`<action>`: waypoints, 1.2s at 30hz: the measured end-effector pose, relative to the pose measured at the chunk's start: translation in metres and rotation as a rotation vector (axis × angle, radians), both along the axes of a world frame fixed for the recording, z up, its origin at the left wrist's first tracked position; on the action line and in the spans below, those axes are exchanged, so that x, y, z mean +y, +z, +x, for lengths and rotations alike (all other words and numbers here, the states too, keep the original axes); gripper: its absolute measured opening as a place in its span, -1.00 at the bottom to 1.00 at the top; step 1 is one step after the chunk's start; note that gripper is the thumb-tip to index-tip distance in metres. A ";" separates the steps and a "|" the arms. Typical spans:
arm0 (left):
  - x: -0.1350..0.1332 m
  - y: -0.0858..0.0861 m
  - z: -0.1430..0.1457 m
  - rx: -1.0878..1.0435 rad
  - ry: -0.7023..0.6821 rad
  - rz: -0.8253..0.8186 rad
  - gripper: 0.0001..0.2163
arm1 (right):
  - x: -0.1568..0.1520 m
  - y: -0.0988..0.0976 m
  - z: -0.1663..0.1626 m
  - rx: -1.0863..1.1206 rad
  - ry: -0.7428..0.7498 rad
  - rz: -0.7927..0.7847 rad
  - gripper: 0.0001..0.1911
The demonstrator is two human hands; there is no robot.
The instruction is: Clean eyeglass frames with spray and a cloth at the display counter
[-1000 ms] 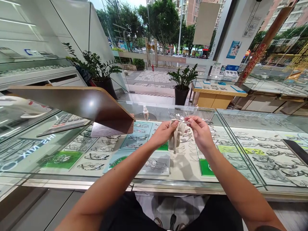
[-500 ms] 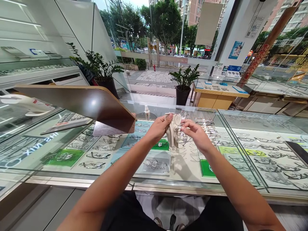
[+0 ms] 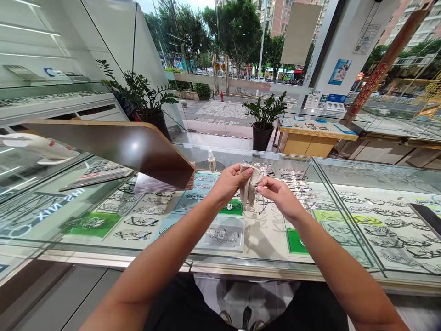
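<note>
Above the glass counter, my left hand [image 3: 230, 184] is closed on a beige cleaning cloth [image 3: 247, 188], thumb pressed on top. The cloth is folded around part of a pair of thin-framed eyeglasses [image 3: 263, 204]; much of the frame is hidden by it. My right hand [image 3: 277, 193] pinches the glasses at the cloth's right edge, with thumb and forefinger together. A thin temple arm hangs below the fingers. Beyond my left hand, a small white spray bottle [image 3: 211, 162] stands upright on the counter.
Under the glass counter top [image 3: 262, 257] lie rows of eyeglasses. To the left are a tilted brown board [image 3: 113, 147], a calculator [image 3: 98, 172] and a white scanner-like device [image 3: 51, 151]. A dark phone-like slab [image 3: 427, 218] lies at far right. Potted plants [image 3: 262, 135] stand beyond.
The cloth now covers the lens that showed beside my left thumb. My right fingers have closed in, lower and further left, on the glasses, which have turned slightly.
</note>
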State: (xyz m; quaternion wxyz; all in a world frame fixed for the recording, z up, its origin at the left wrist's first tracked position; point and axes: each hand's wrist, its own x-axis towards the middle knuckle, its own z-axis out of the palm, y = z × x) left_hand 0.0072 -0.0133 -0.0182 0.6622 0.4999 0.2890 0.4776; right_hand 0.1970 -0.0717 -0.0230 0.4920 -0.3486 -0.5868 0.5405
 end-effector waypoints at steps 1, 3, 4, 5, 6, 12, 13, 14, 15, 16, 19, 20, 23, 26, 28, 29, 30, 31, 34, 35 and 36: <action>0.001 0.000 0.000 0.005 0.006 -0.001 -0.47 | 0.000 0.000 0.000 -0.007 -0.006 -0.001 -0.61; 0.001 -0.001 0.000 0.017 0.015 0.005 -0.48 | 0.000 -0.002 -0.001 -0.022 -0.027 0.007 -0.59; 0.002 -0.001 -0.001 0.022 0.012 0.009 -0.49 | 0.000 -0.002 -0.001 -0.026 -0.041 0.012 -0.59; 0.002 -0.002 -0.001 0.025 0.002 0.011 -0.50 | 0.000 -0.003 -0.001 -0.029 -0.055 0.017 -0.59; 0.002 -0.002 -0.001 0.026 -0.013 0.011 -0.51 | 0.000 -0.004 -0.001 -0.028 -0.068 0.020 -0.59; 0.004 -0.001 -0.005 0.020 -0.105 0.040 -0.58 | -0.002 0.000 -0.001 -0.014 -0.083 0.006 -0.59; 0.005 0.000 -0.007 0.024 -0.122 0.048 -0.59 | -0.002 0.001 -0.001 -0.010 -0.082 0.005 -0.59; 0.005 0.000 -0.009 0.033 -0.141 0.055 -0.60 | -0.001 0.001 0.000 -0.007 -0.085 0.003 -0.59; 0.006 0.001 -0.011 0.048 -0.164 0.062 -0.61 | -0.001 0.002 0.000 -0.002 -0.091 -0.001 -0.59; 0.006 0.002 -0.013 0.068 -0.188 0.071 -0.61 | 0.000 0.001 0.001 0.003 -0.097 -0.006 -0.59; 0.006 0.004 -0.017 0.125 -0.256 0.100 -0.60 | 0.002 0.000 0.003 0.028 -0.095 -0.019 -0.59; 0.006 0.004 -0.017 0.134 -0.266 0.109 -0.60 | 0.002 0.000 0.003 0.033 -0.085 -0.023 -0.60; 0.005 0.005 -0.018 0.141 -0.247 0.129 -0.62 | 0.002 0.000 0.005 0.024 -0.043 -0.036 -0.63; 0.005 0.004 -0.018 0.160 -0.225 0.127 -0.62 | 0.001 0.000 0.005 -0.001 -0.012 -0.030 -0.62; 0.005 0.004 -0.019 0.182 -0.227 0.121 -0.62 | 0.001 0.000 0.004 -0.016 -0.013 -0.021 -0.61; 0.005 0.005 -0.019 0.194 -0.231 0.121 -0.62 | 0.001 0.000 0.004 -0.025 -0.014 -0.019 -0.61; 0.004 0.006 -0.019 0.205 -0.234 0.124 -0.62 | 0.001 -0.001 0.004 -0.034 -0.015 -0.018 -0.61; 0.003 0.007 -0.020 0.214 -0.236 0.126 -0.62 | 0.001 -0.001 0.004 -0.042 -0.015 -0.018 -0.61; 0.000 0.011 -0.018 0.230 -0.229 0.124 -0.62 | 0.001 -0.003 0.003 -0.052 -0.009 -0.019 -0.62; -0.002 0.012 -0.017 0.229 -0.224 0.123 -0.62 | 0.001 -0.003 0.003 -0.049 -0.007 -0.021 -0.63; -0.003 0.013 -0.016 0.225 -0.220 0.125 -0.62 | 0.001 -0.004 0.003 -0.043 -0.007 -0.023 -0.64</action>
